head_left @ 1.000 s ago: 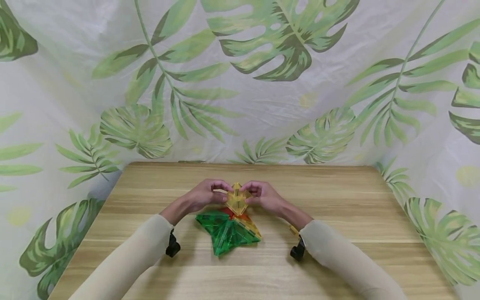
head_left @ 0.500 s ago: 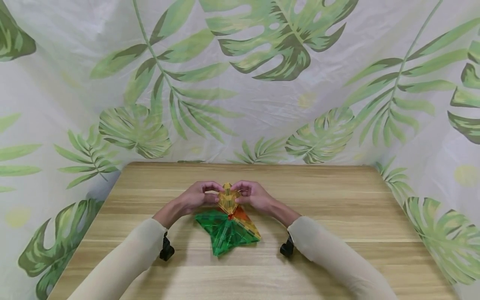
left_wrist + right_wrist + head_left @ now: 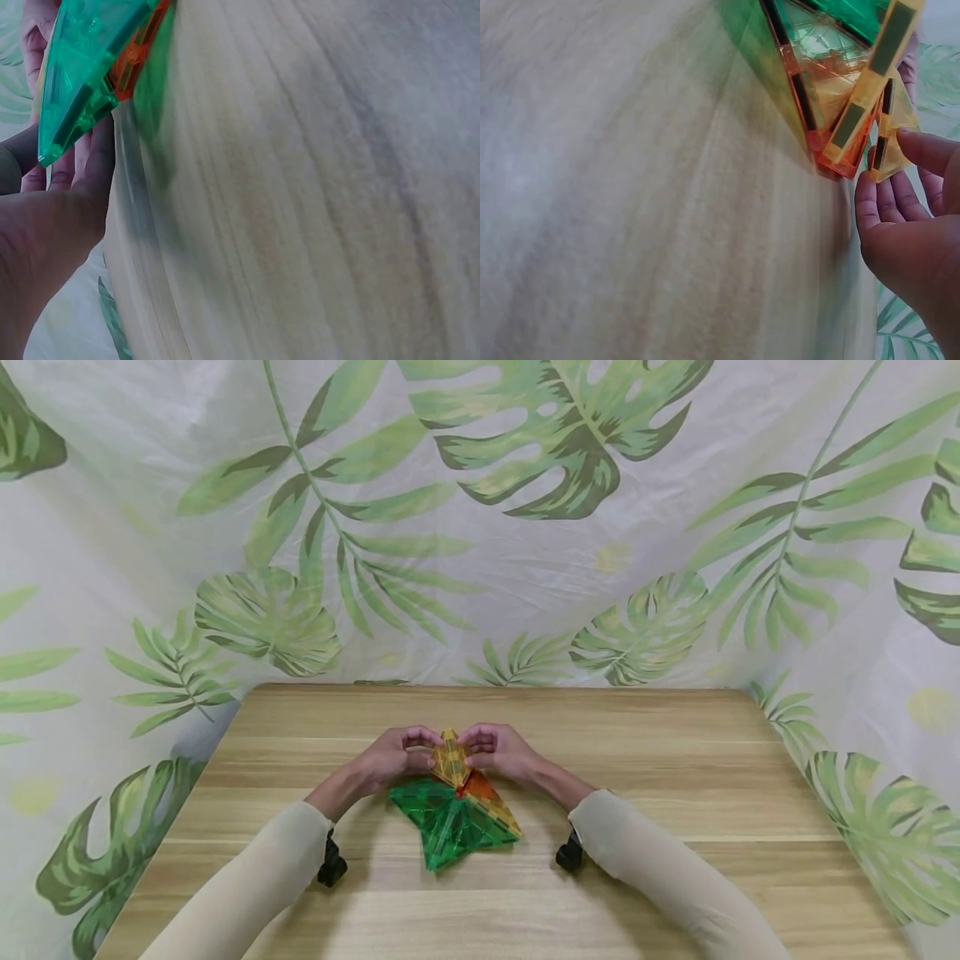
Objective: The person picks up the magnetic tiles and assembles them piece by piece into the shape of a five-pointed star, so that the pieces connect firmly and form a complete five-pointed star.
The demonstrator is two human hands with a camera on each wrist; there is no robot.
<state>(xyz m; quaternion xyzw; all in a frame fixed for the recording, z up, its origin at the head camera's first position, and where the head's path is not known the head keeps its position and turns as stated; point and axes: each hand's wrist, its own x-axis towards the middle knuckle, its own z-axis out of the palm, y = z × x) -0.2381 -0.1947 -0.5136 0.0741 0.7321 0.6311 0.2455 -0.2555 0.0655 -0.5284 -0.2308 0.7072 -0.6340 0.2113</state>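
Note:
My left hand (image 3: 393, 757) and right hand (image 3: 507, 754) pinch a translucent yellow magnetic-tile piece (image 3: 451, 762) from its two sides. It is folded from several tiles. The piece stands at the far side of a spiky magnetic-tile build on the table, with green tiles (image 3: 459, 833) in front and orange tiles (image 3: 482, 787) at the right. In the right wrist view, thumb and fingertips hold the yellow piece (image 3: 897, 135) close beside the build's orange corner (image 3: 840, 166); whether they touch is unclear. The left wrist view shows a green tile (image 3: 82, 75) hiding the left fingertips.
The wood-grain table (image 3: 660, 760) extends around the build on all sides. A leaf-print cloth (image 3: 525, 577) hangs behind and beside it. Black wrist cameras (image 3: 332, 862) sit under both sleeves.
Both hands have moved left with the yellow piece and come slightly down, over the back of the build. The build itself stays put. A small yellow bit near the right wrist is now out of sight.

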